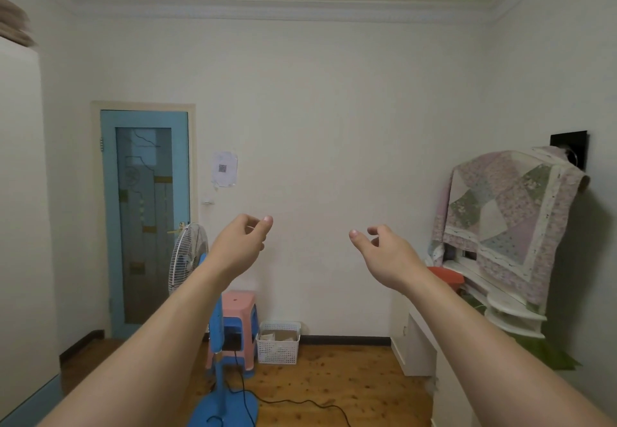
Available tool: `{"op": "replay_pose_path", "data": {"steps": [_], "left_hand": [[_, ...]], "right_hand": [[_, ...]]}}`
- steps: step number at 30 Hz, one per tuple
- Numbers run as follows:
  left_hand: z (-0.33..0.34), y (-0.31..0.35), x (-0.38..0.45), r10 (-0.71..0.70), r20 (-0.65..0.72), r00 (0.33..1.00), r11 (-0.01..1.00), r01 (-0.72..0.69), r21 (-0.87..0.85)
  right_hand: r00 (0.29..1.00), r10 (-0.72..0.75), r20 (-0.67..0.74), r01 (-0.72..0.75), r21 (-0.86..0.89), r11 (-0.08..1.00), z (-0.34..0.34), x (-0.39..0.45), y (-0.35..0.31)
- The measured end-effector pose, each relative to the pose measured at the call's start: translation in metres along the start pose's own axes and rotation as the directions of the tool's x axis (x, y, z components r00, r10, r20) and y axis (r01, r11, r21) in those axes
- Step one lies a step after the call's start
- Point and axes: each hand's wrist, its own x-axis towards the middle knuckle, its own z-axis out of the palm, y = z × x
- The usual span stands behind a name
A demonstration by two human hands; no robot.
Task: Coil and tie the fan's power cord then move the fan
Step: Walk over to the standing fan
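Both arms reach forward into the room at chest height, palms turned inward and well apart from each other. The left hand (pixel 241 243) has its fingers (pixel 266 222) loosely curled with the thumb near the fingertips, and it holds nothing. The right hand (pixel 384 253) mirrors it, fingers relaxed and slightly bent, also holding nothing. Below and behind the left forearm stands the fan (pixel 217 343), a blue pedestal model with a white wire grille facing left toward the door; its round base sits on the wooden floor (pixel 350 376) at the lower edge of the view. The power cord (pixel 300 402) is black and lies loose on the floor, trailing from the fan's base to the right in a long uncoiled curve. Just behind the fan are stacked plastic stools (pixel 238 319), pink over blue, and beside them to the right a white basket (pixel 278 343) against the wall. A blue door (pixel 147 219) with a frosted glass panel closes the left corner. On the right, a patchwork quilt (pixel 504 219) drapes over white shelving (pixel 500 309), with something red (pixel 447 276) partly hidden by the right forearm.
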Motion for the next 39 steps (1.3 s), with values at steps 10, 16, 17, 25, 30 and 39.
{"op": "replay_pose_path", "data": {"steps": [10,16,17,25,30,39], "left_hand": [[-0.03,-0.058,0.037,-0.031,-0.008,1.0,0.999,0.03,-0.03],[-0.053,-0.096,0.076,-0.036,0.013,0.999,0.998,0.036,-0.047],[-0.056,-0.102,0.082,-0.035,0.018,0.999,0.998,0.036,-0.049],[-0.091,-0.165,0.136,-0.069,0.034,0.997,0.997,0.07,-0.045],[-0.114,-0.195,0.161,-0.073,0.043,0.996,0.996,0.075,-0.049],[-0.139,-0.227,0.19,-0.091,0.063,0.994,0.989,0.097,-0.108]], "right_hand": [[1.0,-0.01,0.015,0.01,-0.008,1.0,0.066,0.031,-0.027],[1.0,0.004,0.013,-0.003,-0.015,1.0,0.115,0.064,-0.052],[1.0,0.008,0.013,-0.007,-0.015,1.0,0.121,0.068,-0.055],[0.999,0.038,0.015,-0.037,-0.033,0.999,0.191,0.111,-0.086],[0.999,0.048,0.024,-0.047,-0.038,0.998,0.233,0.13,-0.104],[0.999,0.05,0.015,-0.049,-0.049,0.998,0.274,0.158,-0.128]]}}
